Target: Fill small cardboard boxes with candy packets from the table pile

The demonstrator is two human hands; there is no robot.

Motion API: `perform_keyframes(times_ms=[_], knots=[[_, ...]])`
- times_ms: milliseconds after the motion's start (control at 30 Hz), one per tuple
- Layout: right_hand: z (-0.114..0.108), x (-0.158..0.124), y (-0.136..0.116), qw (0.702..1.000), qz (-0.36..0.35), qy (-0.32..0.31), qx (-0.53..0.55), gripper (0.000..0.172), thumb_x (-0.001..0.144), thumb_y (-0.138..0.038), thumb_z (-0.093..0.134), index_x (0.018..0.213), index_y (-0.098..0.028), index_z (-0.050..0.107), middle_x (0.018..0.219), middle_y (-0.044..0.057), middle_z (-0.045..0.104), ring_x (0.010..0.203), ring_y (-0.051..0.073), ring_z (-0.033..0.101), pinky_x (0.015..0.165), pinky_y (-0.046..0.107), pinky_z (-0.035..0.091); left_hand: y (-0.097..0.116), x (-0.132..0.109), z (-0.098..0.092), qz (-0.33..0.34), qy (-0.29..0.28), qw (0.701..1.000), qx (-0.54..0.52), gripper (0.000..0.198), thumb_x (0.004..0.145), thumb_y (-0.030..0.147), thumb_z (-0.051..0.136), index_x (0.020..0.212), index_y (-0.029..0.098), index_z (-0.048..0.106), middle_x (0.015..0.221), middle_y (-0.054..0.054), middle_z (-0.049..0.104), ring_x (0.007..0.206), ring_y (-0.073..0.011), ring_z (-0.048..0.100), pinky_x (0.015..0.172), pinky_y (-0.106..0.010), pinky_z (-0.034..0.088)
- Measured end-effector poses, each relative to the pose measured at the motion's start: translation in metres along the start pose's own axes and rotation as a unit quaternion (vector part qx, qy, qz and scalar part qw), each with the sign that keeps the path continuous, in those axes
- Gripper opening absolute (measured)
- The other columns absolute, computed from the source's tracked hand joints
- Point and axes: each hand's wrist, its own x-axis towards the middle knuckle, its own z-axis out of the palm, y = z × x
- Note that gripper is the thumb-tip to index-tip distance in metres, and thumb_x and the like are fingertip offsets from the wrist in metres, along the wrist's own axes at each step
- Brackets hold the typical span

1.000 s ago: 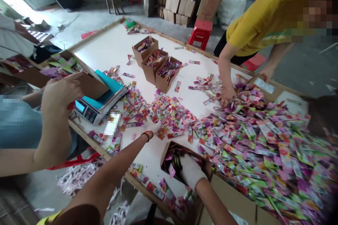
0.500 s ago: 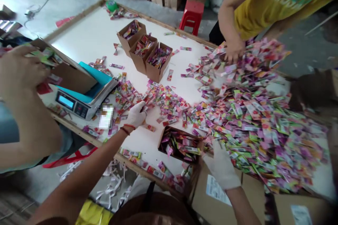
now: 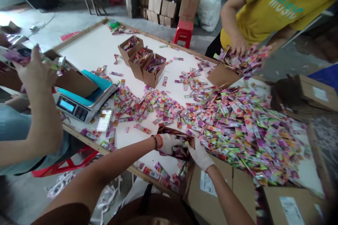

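Both my hands wear white gloves and meet over a small brown cardboard box [image 3: 182,134] near the table's front edge. My left hand [image 3: 169,143] is curled over the box's left side, on the colourful sachets inside it. My right hand [image 3: 200,154] grips the box's right edge, fingers bent. A big heap of pink, green and purple sachets [image 3: 237,130] lies just right of the box. What my left fingers hold is hidden.
A person in yellow [image 3: 274,3] scoops sachets into a box [image 3: 223,74] at the far side. Another person's hand [image 3: 35,74] lifts a box over a digital scale [image 3: 81,102] at left. Three filled boxes [image 3: 142,61] stand mid-table. Flat cartons [image 3: 219,182] lie at front right.
My left hand came back from the sachets near the scale to the small box. My right hand moved from the carton up to the box's right edge. The person in yellow lifted sachets.
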Motion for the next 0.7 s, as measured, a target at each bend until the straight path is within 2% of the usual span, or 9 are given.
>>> perform_keyframes(times_ms=[67,133,200,267,333,433,533,633,700], knots=[[-0.013,0.01,0.013,0.997,-0.018,0.005,0.069,0.046,0.087,-0.034,0.034,0.127,-0.014,0.044,0.105,0.012,0.066,0.096,0.02,0.062,0.084,0.032,0.047,0.0,-0.025,-0.01,0.017,0.085,0.995,-0.049,0.063,0.07,0.027,0.063,0.131,0.029,0.049,0.12,-0.007,0.059,0.1,-0.0248,0.06,0.081,-0.031,0.048],[-0.025,0.028,0.025,0.998,0.021,0.019,0.06,0.042,0.086,-0.031,0.037,0.124,-0.016,0.047,0.109,0.01,0.064,0.099,0.019,0.061,0.087,0.032,0.046,0.004,-0.045,-0.013,0.021,0.154,0.986,-0.053,0.041,0.077,0.026,0.057,0.118,0.026,0.059,0.113,-0.007,0.061,0.1,-0.0223,0.059,0.085,-0.03,0.046],[-0.03,0.048,0.034,0.994,0.107,0.029,-0.021,0.045,0.08,-0.03,0.049,0.122,-0.014,0.049,0.113,0.015,0.061,0.1,0.024,0.061,0.085,0.035,0.046,0.01,-0.056,-0.006,-0.003,0.151,0.989,-0.006,0.023,0.079,0.032,0.058,0.098,0.021,0.066,0.098,-0.008,0.064,0.094,-0.0243,0.059,0.085,-0.035,0.045],[-0.026,0.067,0.037,0.98,0.148,0.004,-0.132,0.051,0.074,-0.028,0.058,0.122,-0.012,0.051,0.12,0.022,0.054,0.1,0.03,0.061,0.081,0.039,0.046,0.015,-0.06,0.005,-0.037,0.109,0.993,0.036,0.029,0.073,0.044,0.066,0.087,0.019,0.068,0.086,-0.01,0.065,0.087,-0.0278,0.059,0.08,-0.041,0.046],[-0.02,0.082,0.036,0.967,0.14,-0.034,-0.211,0.044,0.076,-0.025,0.056,0.118,-0.012,0.055,0.119,0.023,0.054,0.097,0.03,0.062,0.079,0.038,0.045,0.018,-0.062,0.014,-0.037,0.106,0.993,0.025,0.037,0.069,0.051,0.069,0.088,0.019,0.067,0.086,-0.01,0.064,0.085,-0.0285,0.059,0.078,-0.042,0.047],[-0.029,0.093,0.029,0.965,0.102,-0.074,-0.229,0.028,0.083,-0.02,0.046,0.102,-0.012,0.065,0.103,0.019,0.063,0.095,0.025,0.063,0.079,0.033,0.043,0.011,-0.067,0.018,-0.041,0.222,0.974,-0.032,0.025,0.083,0.04,0.056,0.099,0.022,0.064,0.105,-0.01,0.061,0.095,-0.0248,0.057,0.085,-0.038,0.046],[-0.07,0.084,0.015,0.966,0.071,-0.084,-0.235,0.026,0.084,-0.018,0.042,0.094,-0.014,0.066,0.1,0.015,0.066,0.095,0.022,0.061,0.078,0.03,0.041,-0.005,-0.07,0.024,-0.172,0.35,0.917,-0.086,0.039,0.083,0.025,0.052,0.121,0.022,0.054,0.128,-0.013,0.049,0.109,-0.0264,0.052,0.092,-0.04,0.044],[-0.115,0.05,-0.015,0.979,0.023,-0.059,-0.195,0.018,0.083,-0.026,0.047,0.084,-0.019,0.064,0.09,0.008,0.067,0.084,0.019,0.06,0.071,0.028,0.041,-0.022,-0.064,0.039,-0.234,0.356,0.877,-0.222,0.062,0.077,0.019,0.052,0.137,0.02,0.037,0.132,-0.012,0.047,0.114,-0.0254,0.052,0.095,-0.038,0.045],[-0.123,0.025,-0.041,0.986,-0.049,-0.042,-0.151,0.016,0.083,-0.028,0.048,0.082,-0.021,0.062,0.087,0.004,0.066,0.082,0.017,0.059,0.072,0.026,0.042,-0.028,-0.058,0.044,-0.244,0.344,0.851,-0.312,0.065,0.072,0.015,0.052,0.135,0.021,0.039,0.13,-0.01,0.051,0.115,-0.0244,0.052,0.098,-0.037,0.044]])
